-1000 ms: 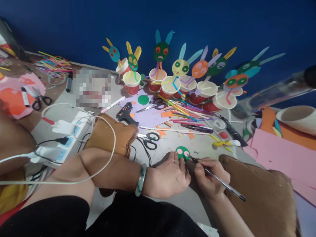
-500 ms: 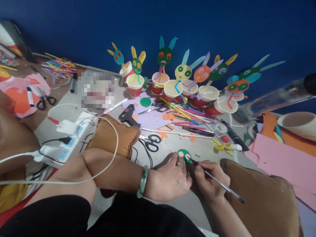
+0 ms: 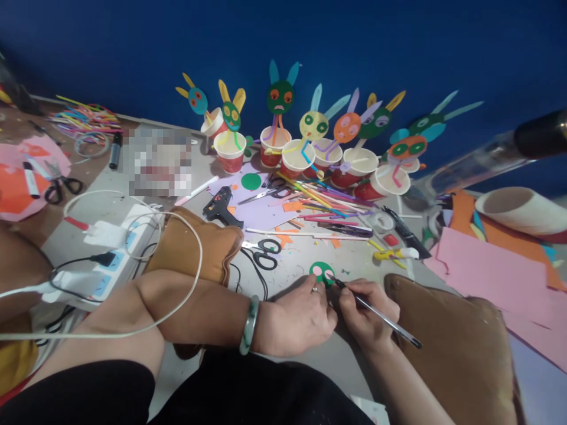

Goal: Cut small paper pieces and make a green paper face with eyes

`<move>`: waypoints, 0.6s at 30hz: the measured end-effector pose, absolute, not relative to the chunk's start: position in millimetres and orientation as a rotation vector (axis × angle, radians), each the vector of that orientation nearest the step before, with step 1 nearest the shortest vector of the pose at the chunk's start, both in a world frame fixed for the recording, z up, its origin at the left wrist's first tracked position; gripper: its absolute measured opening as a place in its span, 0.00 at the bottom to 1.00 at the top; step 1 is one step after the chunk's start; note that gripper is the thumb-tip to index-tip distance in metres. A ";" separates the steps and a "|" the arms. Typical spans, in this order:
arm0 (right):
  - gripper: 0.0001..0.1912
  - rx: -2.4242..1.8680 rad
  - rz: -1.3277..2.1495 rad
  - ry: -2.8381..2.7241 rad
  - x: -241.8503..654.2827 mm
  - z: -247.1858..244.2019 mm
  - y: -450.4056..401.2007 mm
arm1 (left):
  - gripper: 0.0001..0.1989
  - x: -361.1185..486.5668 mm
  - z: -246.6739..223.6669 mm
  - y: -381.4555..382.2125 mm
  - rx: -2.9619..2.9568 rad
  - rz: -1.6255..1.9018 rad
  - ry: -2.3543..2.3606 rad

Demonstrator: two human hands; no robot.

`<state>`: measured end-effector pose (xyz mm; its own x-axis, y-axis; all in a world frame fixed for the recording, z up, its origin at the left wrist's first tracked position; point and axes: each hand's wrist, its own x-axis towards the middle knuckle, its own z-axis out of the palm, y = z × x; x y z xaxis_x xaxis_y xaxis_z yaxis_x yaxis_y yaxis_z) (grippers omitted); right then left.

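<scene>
My left hand (image 3: 296, 321) rests on the table with its fingers stretched forward, pressing a small green paper disc (image 3: 323, 266) down. Two pink ovals sit on this disc like eyes. In my right hand (image 3: 370, 313) is a clear-barrelled pen (image 3: 387, 320), pinched near its tip. That tip touches or hovers just over the right pink oval; I cannot tell which. The disc's lower edge is hidden under my fingers. Black-handled scissors (image 3: 266, 254) lie beyond my left hand, and a yellow glue stick (image 3: 394, 254) lies beyond my right.
Paper cups (image 3: 229, 153) with rabbit-eared paper figures line the blue wall. Before them lie coloured sticks (image 3: 319, 200) and a black glue gun (image 3: 222, 208). A power strip (image 3: 126, 251) with looping cables is left; pink paper (image 3: 491, 268) and a brown cushion (image 3: 447, 336) are right.
The whole scene has shifted slightly left in view as my head turned. My left hand still presses the disc, and the pen stays at the right pink oval.
</scene>
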<state>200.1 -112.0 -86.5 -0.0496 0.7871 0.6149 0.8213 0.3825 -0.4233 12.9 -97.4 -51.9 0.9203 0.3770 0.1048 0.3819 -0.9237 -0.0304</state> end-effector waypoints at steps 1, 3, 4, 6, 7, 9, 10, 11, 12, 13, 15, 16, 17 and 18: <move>0.04 -1.400 -0.049 -1.826 199.8 -86.7 -112.3 | 0.15 13.0 -52.0 -97.4 -3.023 -0.144 -0.598; 0.04 -1.406 -0.051 -1.830 199.5 -86.9 -113.0 | 0.16 13.9 -53.7 -97.5 -3.018 -0.133 -0.574; 0.04 -1.410 -0.058 -1.832 199.5 -87.0 -113.2 | 0.16 14.4 -55.0 -97.7 -3.016 -0.128 -0.571; 0.05 -1.418 -0.070 -1.837 199.7 -87.2 -113.6 | 0.17 15.2 -57.7 -98.6 -3.014 -0.139 -0.573; 0.05 -1.414 -0.072 -1.840 199.9 -87.2 -113.7 | 0.18 15.5 -58.8 -99.2 -3.014 -0.148 -0.575; 0.05 -1.405 -0.060 -1.843 200.3 -87.3 -113.6 | 0.18 15.8 -59.8 -100.1 -3.018 -0.158 -0.576; 0.05 -1.401 -0.053 -1.845 200.6 -87.5 -113.6 | 0.18 15.8 -59.8 -100.4 -3.020 -0.157 -0.580; 0.05 -1.399 -0.049 -1.845 200.8 -87.7 -113.6 | 0.18 15.9 -59.5 -100.5 -3.023 -0.156 -0.583; 0.05 -1.398 -0.048 -1.843 201.1 -87.8 -113.6 | 0.17 15.9 -59.1 -100.3 -3.026 -0.157 -0.584; 0.06 -1.400 -0.048 -1.839 201.4 -88.0 -113.7 | 0.17 15.9 -58.7 -100.1 -3.028 -0.157 -0.587; 0.07 -1.406 -0.056 -1.835 201.8 -88.3 -113.9 | 0.17 15.9 -58.7 -99.4 -3.035 -0.169 -0.570; 0.07 -1.410 -0.060 -1.836 202.0 -88.4 -114.0 | 0.17 16.0 -59.1 -99.1 -3.039 -0.180 -0.559; 0.08 -1.414 -0.062 -1.839 202.0 -88.4 -114.0 | 0.17 16.0 -59.7 -98.9 -3.043 -0.190 -0.551; 0.08 -1.417 -0.061 -1.845 202.1 -88.3 -113.9 | 0.17 16.0 -60.5 -98.9 -3.048 -0.196 -0.549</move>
